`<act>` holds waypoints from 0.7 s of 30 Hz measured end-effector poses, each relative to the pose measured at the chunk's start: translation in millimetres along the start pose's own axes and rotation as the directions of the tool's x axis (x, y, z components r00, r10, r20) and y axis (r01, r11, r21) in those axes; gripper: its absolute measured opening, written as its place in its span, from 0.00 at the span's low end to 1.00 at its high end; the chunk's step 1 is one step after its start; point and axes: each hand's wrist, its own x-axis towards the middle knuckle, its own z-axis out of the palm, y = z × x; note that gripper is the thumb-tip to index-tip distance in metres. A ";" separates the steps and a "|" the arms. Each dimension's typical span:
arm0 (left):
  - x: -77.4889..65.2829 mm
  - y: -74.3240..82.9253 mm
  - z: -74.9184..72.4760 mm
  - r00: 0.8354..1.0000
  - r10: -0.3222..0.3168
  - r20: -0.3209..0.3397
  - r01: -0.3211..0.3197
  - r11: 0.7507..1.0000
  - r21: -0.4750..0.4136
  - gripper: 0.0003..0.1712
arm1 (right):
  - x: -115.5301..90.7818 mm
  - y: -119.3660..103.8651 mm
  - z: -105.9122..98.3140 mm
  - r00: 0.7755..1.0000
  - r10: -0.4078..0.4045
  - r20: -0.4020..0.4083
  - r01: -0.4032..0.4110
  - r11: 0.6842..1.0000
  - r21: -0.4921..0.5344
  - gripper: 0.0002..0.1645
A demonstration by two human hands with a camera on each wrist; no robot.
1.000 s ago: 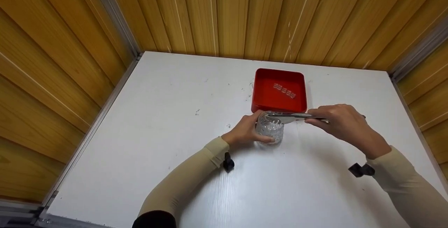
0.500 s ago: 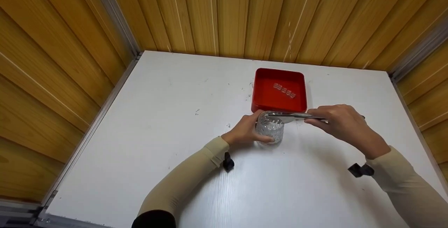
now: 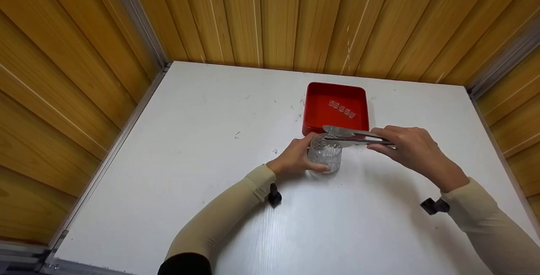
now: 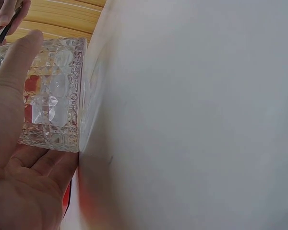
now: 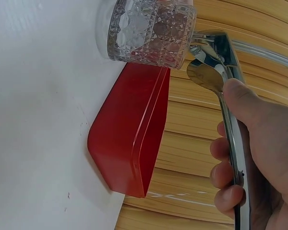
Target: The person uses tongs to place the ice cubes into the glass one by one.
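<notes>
A clear cut-glass tumbler (image 3: 331,162) stands on the white table, its patterned wall large in the left wrist view. My left hand (image 3: 295,157) grips it from the left, thumb on the near side and fingers round the far side. My right hand (image 3: 411,146) holds metal serving tongs (image 5: 233,124) level, their tips at the tumbler's rim. The tongs' two arms stand apart: a spoon-shaped end (image 5: 204,75) and a fork-like end (image 5: 206,45) show in the right wrist view. One arm lies over the rim, the other higher, toward the tray.
Just behind the tumbler sits a square red tray (image 3: 316,119) holding several small clear cubes (image 3: 342,109) in a slanting row. Wood-panelled walls (image 3: 278,22) rise behind the table (image 3: 211,140) and on both sides.
The tongs' arms, pressed together before, have spread; the upper arm has swung away toward the tray. The left hand and tumbler have not moved.
</notes>
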 end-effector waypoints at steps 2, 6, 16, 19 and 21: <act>0.1 -0.6 0.3 1.000 0.004 0.001 -0.004 1.000 0.008 0.50 | -0.8 0.9 1.5 1.000 -0.002 -0.011 0.002 1.000 0.004 0.24; 0.6 -0.9 0.9 1.000 0.016 0.004 -0.016 1.000 0.017 0.51 | -2.1 2.7 4.1 1.000 -0.004 -0.022 0.004 1.000 0.016 0.25; 0.3 1.2 -0.5 1.000 -0.002 0.009 0.002 1.000 0.010 0.50 | 1.8 8.3 3.2 1.000 0.020 0.005 -0.020 0.999 0.025 0.24; 0.1 1.1 -0.4 1.000 -0.008 0.010 0.008 1.000 0.012 0.49 | 5.2 11.4 0.2 1.000 0.024 0.010 -0.024 1.000 0.009 0.22; 0.2 1.1 -0.1 1.000 -0.010 0.010 0.010 1.000 0.011 0.49 | 8.0 14.0 -2.2 0.999 0.035 0.018 -0.035 0.999 0.000 0.21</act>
